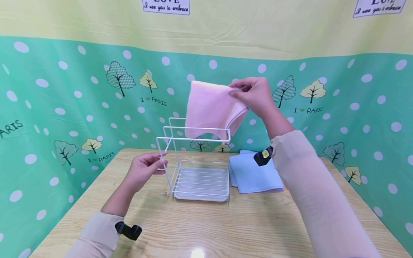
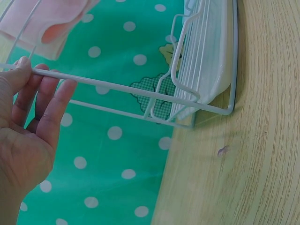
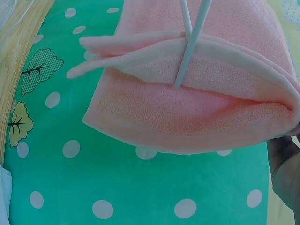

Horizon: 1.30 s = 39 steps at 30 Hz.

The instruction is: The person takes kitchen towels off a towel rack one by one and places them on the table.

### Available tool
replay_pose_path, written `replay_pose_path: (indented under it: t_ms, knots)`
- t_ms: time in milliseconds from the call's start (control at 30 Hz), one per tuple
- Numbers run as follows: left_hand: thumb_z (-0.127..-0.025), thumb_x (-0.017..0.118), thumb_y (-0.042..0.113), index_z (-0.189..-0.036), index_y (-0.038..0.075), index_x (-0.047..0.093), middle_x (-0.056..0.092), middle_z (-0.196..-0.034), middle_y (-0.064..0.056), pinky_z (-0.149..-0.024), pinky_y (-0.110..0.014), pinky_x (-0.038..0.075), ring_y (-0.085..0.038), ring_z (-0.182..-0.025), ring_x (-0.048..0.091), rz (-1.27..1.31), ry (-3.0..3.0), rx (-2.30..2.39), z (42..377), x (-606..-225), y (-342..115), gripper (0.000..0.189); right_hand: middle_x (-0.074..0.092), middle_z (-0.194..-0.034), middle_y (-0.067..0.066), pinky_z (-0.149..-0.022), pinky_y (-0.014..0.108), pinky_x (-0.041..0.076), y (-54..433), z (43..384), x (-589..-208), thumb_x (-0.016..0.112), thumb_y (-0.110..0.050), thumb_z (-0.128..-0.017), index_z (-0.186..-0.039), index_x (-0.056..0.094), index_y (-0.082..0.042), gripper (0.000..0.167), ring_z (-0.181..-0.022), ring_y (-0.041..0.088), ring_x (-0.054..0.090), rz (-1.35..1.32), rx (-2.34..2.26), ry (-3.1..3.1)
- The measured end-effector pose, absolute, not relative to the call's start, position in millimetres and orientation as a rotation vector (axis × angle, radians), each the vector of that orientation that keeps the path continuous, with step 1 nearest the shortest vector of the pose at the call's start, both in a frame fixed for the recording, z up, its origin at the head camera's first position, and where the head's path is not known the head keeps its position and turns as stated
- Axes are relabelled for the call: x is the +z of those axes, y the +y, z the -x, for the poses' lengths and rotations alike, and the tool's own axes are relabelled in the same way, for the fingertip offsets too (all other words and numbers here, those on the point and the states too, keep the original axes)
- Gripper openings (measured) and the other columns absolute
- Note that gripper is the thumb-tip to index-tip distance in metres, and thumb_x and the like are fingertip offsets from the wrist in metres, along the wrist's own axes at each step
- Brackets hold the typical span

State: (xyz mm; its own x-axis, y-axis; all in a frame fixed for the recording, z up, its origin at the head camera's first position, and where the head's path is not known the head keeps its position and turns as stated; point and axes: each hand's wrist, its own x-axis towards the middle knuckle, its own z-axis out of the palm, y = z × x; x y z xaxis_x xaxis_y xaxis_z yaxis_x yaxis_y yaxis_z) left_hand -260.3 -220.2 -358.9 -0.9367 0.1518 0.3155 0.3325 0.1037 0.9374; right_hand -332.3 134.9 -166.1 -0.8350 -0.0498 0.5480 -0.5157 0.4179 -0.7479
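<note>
A white wire rack (image 1: 193,139) stands on the table, with a shallow white tray (image 1: 201,195) under its lower bars. My left hand (image 1: 146,168) pinches the rack's left upright between thumb and fingers, as the left wrist view also shows. Above the rack's top bars, my right hand (image 1: 253,94) pinches the upper right corner of a folded pink towel (image 1: 209,102). The towel hangs down at the back of the top bars, and in the right wrist view bar ends cross in front of its folds (image 3: 154,112). Whether it rests on a bar I cannot tell.
A folded light blue towel (image 1: 255,175) lies on the wooden table (image 1: 206,229), to the right of the rack. Behind the table hangs a green and yellow cloth (image 1: 206,46) with dots and trees. In the left wrist view a small purple mark (image 2: 222,151) shows on the table.
</note>
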Motion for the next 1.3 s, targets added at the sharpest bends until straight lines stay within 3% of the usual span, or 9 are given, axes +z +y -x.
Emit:
replay_pose_path:
  t_ms: [500, 800, 1300]
  knots:
    - [-0.092, 0.069, 0.013, -0.118, 0.003, 0.07, 0.066, -0.098, -0.028, -0.076, -0.04, 0.06, -0.016, -0.084, 0.069, 0.507, -2.21, -1.959, 261, -359, -221, 0.027, 0.07, -0.088, 0.007, -0.062, 0.023, 0.059, 150, 325, -161, 0.083, -0.015, -0.079, -0.1, 0.079, -0.011, 0.022, -0.074, 0.019, 0.064, -0.412, 1.518, -2.148]
    - [-0.092, 0.069, 0.014, -0.121, -0.002, 0.066, 0.069, -0.092, -0.012, -0.076, -0.038, 0.06, -0.017, -0.085, 0.068, 0.507, -2.224, -1.952, 261, -359, -221, 0.033, 0.069, -0.086, 0.006, -0.061, 0.022, 0.059, 162, 324, -160, 0.084, -0.016, -0.078, -0.098, 0.079, -0.011, 0.021, -0.076, 0.019, 0.065, -0.365, 1.551, -2.078]
    - [-0.093, 0.069, 0.013, -0.121, -0.003, 0.066, 0.069, -0.094, -0.015, -0.076, -0.039, 0.06, -0.016, -0.085, 0.069, 0.508, -2.229, -1.943, 261, -359, -221, 0.033, 0.07, -0.087, 0.003, -0.057, 0.02, 0.058, 189, 318, -159, 0.086, -0.018, -0.076, -0.099, 0.079, -0.012, 0.024, -0.076, 0.017, 0.063, -0.291, 1.675, -1.959]
